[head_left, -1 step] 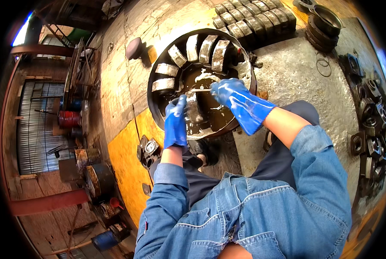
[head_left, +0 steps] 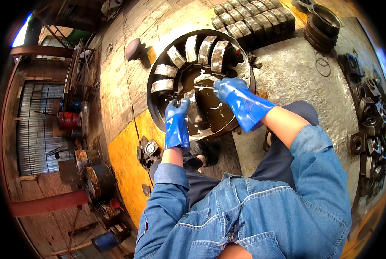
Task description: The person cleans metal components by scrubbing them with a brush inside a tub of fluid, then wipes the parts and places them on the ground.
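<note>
Both my hands wear long blue rubber gloves and work over a wide round metal pan (head_left: 150, 80) of dark liquid with whitish residue. My right hand (head_left: 232, 94) is closed around a thin, light-coloured rod-like tool (head_left: 204, 87), which points left; its exact kind does not show. Just left of it, my left hand (head_left: 176, 115) grips the side of a wet, curved metal block (head_left: 193, 108) in the near part of the pan. Its fingertips are partly hidden. Several similar curved metal blocks (head_left: 191, 48) stand along the pan's far and left inner wall.
Rows of curved blocks (head_left: 255, 23) sit beyond the pan. Stacked round metal parts (head_left: 322, 30) and thin rings (head_left: 323, 67) lie to the right, near many bearing housings (head_left: 370, 123). A dark rounded object (head_left: 134, 48) stands left. More housings (head_left: 150, 147) rest by my left forearm.
My right hand and the tool have shifted slightly to the right. My left hand's fingers have changed position a little beside the curved block.
</note>
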`<state>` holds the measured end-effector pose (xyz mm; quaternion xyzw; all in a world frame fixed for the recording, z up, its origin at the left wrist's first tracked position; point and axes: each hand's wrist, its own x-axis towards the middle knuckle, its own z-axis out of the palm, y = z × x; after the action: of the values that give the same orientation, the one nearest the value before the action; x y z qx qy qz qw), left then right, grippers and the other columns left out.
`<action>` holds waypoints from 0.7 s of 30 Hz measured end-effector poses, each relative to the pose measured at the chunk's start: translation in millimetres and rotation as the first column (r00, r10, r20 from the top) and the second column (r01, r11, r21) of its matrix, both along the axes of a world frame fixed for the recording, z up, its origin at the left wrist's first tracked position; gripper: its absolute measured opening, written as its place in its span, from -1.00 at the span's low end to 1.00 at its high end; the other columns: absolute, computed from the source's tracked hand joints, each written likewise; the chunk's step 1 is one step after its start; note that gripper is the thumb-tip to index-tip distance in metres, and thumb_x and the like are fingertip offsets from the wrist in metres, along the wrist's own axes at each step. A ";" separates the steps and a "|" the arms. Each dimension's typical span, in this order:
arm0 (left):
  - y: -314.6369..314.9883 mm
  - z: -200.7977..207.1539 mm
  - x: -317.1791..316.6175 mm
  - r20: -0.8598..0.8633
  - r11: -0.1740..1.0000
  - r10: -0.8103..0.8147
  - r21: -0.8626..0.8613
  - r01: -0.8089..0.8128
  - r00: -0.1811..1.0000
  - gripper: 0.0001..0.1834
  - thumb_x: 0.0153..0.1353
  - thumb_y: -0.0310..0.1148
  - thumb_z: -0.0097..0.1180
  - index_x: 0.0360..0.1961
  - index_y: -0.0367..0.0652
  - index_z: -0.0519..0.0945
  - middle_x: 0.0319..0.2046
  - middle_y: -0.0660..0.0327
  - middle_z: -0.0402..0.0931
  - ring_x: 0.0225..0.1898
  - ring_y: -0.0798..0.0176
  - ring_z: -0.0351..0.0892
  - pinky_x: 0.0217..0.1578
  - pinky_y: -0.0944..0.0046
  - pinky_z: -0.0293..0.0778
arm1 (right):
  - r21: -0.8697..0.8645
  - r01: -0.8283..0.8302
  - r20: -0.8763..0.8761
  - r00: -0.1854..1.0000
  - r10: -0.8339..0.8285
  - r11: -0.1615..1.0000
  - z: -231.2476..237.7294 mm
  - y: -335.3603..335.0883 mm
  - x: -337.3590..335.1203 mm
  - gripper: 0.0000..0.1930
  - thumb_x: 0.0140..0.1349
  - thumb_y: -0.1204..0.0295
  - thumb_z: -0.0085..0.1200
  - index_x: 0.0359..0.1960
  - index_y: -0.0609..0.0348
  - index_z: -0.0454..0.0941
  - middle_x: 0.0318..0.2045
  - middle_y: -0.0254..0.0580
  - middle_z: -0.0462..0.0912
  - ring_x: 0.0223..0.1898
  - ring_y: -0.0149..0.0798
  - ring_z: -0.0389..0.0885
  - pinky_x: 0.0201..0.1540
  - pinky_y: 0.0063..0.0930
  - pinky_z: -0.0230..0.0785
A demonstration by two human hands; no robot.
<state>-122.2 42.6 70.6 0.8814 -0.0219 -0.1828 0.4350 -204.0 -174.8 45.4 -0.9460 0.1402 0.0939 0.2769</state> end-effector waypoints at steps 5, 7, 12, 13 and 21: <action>-25.4 -31.5 -13.9 0.068 0.862 -0.160 0.495 0.106 0.985 -0.15 0.15 0.07 0.44 0.20 -0.48 0.51 -0.01 -0.20 0.71 0.02 -0.17 0.75 0.06 0.02 0.64 | 0.032 -0.014 -0.275 0.961 0.022 0.999 -29.3 -13.6 22.0 -0.67 0.38 0.26 0.06 0.02 0.07 0.77 0.01 -0.03 0.78 0.02 0.10 0.78 0.02 -0.04 0.66; -55.6 -26.4 -11.4 -0.089 0.746 -0.088 0.654 0.125 0.992 -0.28 0.21 -0.04 0.37 0.20 -0.42 0.50 -0.04 -0.17 0.72 0.00 -0.12 0.78 0.01 -0.02 0.69 | 0.020 -0.021 -0.348 0.937 0.026 1.000 -47.7 -12.4 31.3 -0.67 0.39 0.28 0.07 0.07 0.04 0.76 0.07 -0.06 0.77 0.07 0.09 0.77 0.05 -0.02 0.65; -51.1 -46.9 6.2 -0.162 0.526 -0.105 0.828 0.193 0.981 -0.34 0.17 -0.09 0.31 0.22 -0.28 0.58 0.17 -0.10 0.65 0.23 -0.16 0.65 0.20 -0.01 0.57 | 0.014 -0.118 -0.437 0.892 0.113 0.993 -56.1 5.1 45.4 -0.67 0.35 0.33 0.15 0.11 0.02 0.75 0.11 -0.12 0.76 0.13 0.05 0.74 0.06 0.04 0.64; -48.2 -51.6 7.4 -0.139 0.544 -0.115 0.820 0.179 0.984 -0.33 0.16 -0.07 0.32 0.22 -0.27 0.58 0.17 -0.10 0.65 0.23 -0.16 0.65 0.20 -0.01 0.57 | 0.000 -0.126 -0.476 0.873 0.111 0.992 -72.0 10.4 54.1 -0.67 0.34 0.34 0.18 0.11 0.00 0.75 0.11 -0.14 0.76 0.13 0.05 0.75 0.07 0.03 0.65; -24.5 -68.5 3.1 -0.059 0.557 -0.246 0.809 0.191 0.968 -0.21 0.20 0.08 0.21 0.26 -0.39 0.51 0.16 -0.20 0.64 0.21 -0.18 0.65 0.22 -0.04 0.55 | -0.045 -0.142 -0.398 0.911 0.113 0.989 -65.1 42.7 49.9 -0.71 0.25 0.36 0.31 0.01 -0.01 0.81 0.02 -0.24 0.82 0.06 0.01 0.80 -0.06 0.07 0.67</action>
<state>-119.0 18.1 2.1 0.9775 -0.0584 -0.1985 -0.0402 -154.0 -132.2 -19.7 -0.9243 0.1344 0.2949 0.2018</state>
